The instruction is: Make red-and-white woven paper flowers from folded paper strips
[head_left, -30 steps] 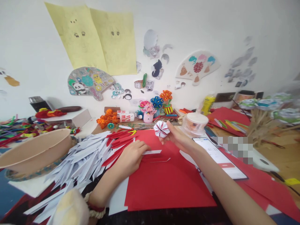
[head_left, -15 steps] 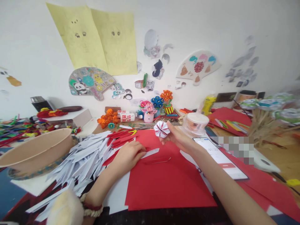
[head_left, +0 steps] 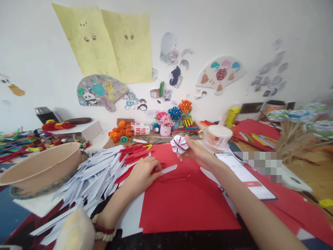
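Paper rosette (head_left: pixel 179 144), held in right hand (head_left: pixel 195 151) fingers near far edge of red sheet (head_left: pixel 192 205), looks light, crushable, best pinched softly at its side; left hand (head_left: pixel 142 174) fingers curl at white strip (head_left: pixel 170 169), can't tell if gripping.

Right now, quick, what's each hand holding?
Left hand: curled by a white strip; grip can't be told.
Right hand: closed, holding the white-and-red ball.
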### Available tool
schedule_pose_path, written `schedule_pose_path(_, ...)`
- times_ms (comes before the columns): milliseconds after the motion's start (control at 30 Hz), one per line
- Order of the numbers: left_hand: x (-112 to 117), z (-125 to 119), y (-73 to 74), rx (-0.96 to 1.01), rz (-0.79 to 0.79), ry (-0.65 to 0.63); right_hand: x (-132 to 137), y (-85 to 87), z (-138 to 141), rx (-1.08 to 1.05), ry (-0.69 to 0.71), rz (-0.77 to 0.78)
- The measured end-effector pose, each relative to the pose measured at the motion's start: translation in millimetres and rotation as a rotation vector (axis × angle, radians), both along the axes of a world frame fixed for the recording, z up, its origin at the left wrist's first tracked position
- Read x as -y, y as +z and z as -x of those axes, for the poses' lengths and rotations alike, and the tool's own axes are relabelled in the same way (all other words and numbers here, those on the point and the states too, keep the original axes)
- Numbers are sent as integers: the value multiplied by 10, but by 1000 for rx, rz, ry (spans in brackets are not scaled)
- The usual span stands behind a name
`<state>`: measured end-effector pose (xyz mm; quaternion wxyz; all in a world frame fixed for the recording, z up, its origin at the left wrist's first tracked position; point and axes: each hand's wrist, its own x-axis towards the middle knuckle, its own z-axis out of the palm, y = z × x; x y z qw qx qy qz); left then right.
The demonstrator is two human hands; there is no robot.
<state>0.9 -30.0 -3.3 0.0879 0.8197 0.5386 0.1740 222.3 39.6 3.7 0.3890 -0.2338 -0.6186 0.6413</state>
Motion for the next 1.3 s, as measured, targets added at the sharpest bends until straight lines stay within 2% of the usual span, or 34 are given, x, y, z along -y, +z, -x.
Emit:
schedule_pose_path(267, 42, -53, 10, -15, -78, -5, 56, 55, 13, 34, -36, -19)
schedule_pose_path(433, 46, -55, -3, 119, -71, 44, 54, 63, 12, 23, -6, -26)
schedule_pose_path(600, 61, -63, -1, 220, -103, -105, 59, 72, 2, 58, -29, -40)
schedule_pose_path(800, 133, -144, -20, 61, -395, -349, 57, 53, 7, 23, -17, -23)
schedule_pose_path(933, 152, -191, -41, -66, -549, -386, 48, 41, 10, 6, -11, -26)
schedule_pose_path(1067, 142, -207, -59, -156, -551, -412, 54, 57, 8, 27, -23, -24)
schedule_pose_path(1300, 123, -170, -47, -189, -488, -464, 65, 72, -3, 43, -29, -21)
